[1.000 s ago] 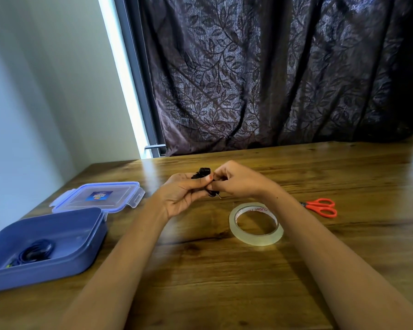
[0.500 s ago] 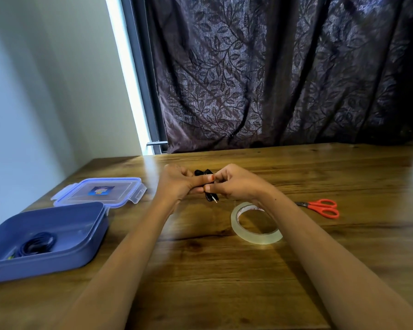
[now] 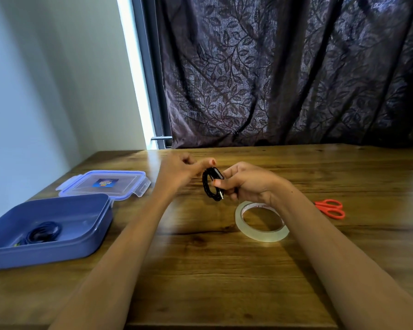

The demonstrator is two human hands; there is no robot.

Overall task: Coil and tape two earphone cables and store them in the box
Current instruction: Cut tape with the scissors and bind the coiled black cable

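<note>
A coiled black earphone cable (image 3: 209, 186) is held upright above the table in my right hand (image 3: 247, 184), with its plug pointing down by my fingers. My left hand (image 3: 180, 171) is blurred just to the coil's left. Its thumb and fingertips reach the coil's top edge, and I cannot tell if they grip it. An open blue box (image 3: 81, 248) stands at the left, with a second dark coiled cable (image 3: 43, 234) lying inside. A roll of clear tape (image 3: 260, 235) lies flat under my right wrist.
The box's clear lid (image 3: 103, 184) lies flat behind the box. Red-handled scissors (image 3: 330, 208) rest on the wooden table to the right of the tape. A dark curtain hangs behind the table's far edge, and a wall runs along the left.
My hands have drawn apart. The coil, pinched between both hands before, now shows as an open loop in my right hand, and my left hand has shifted left.
</note>
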